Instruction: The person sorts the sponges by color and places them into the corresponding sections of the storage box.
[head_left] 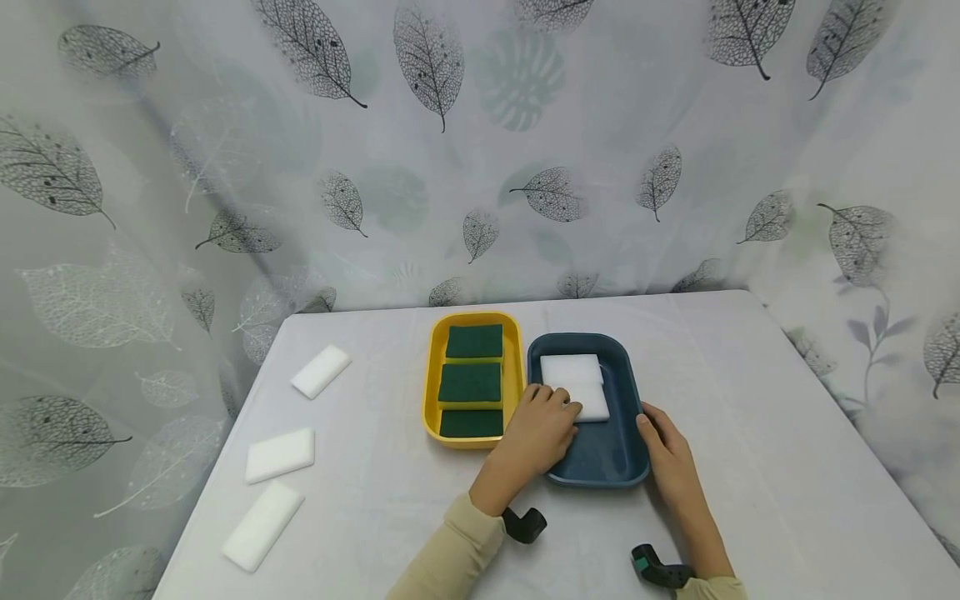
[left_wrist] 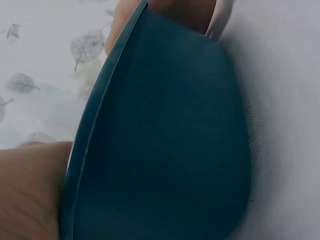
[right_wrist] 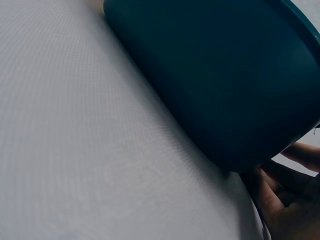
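A dark blue tray (head_left: pixel 600 458) holds two white sponges, one (head_left: pixel 572 367) toward the far end and another (head_left: pixel 592 403) just nearer. My left hand (head_left: pixel 542 423) reaches over the tray's left rim, and its bent fingers grip the nearer sponge at its left side. The fingertips are partly hidden. On the right, my right hand (head_left: pixel 670 460) holds the tray's rim with the thumb near the top edge. The right wrist view shows fingers (right_wrist: pixel 270 200) against the tray's lower corner. In the left wrist view the tray's outer wall (left_wrist: pixel 170 130) fills the middle.
A yellow tray (head_left: pixel 432 383) with three dark green scouring pads (head_left: pixel 470 383) stands left of the blue tray. Three more white sponges lie on the table's left side: a far one (head_left: pixel 321 372), a middle one (head_left: pixel 280 456) and a near one (head_left: pixel 262 526). Leaf-patterned curtains surround the table.
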